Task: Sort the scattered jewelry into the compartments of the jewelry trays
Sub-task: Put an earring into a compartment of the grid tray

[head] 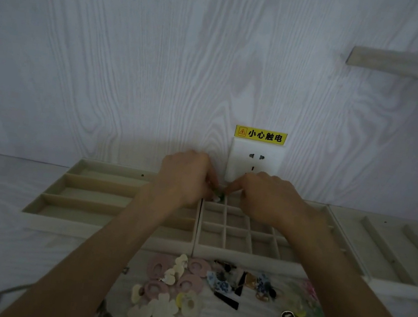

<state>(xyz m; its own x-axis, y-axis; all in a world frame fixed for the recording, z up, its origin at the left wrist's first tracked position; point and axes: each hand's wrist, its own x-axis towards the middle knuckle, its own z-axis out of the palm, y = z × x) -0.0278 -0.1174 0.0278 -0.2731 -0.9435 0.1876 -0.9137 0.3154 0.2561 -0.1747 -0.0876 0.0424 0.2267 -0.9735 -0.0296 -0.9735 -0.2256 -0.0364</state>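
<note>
Nearest, the unsorted jewelry [202,286] lies heaped on the table in front of the trays, its near edge cut off by the frame. Beyond it, over the far left corner of the grid tray [235,236], the left hand [187,175] and right hand [266,197] meet with fingertips curled together, pinching a small green piece [219,196]. To do this well, I judge they should lower it fully into one cell before letting go; the piece is blurred, and which cell it hangs over cannot be told.
</note>
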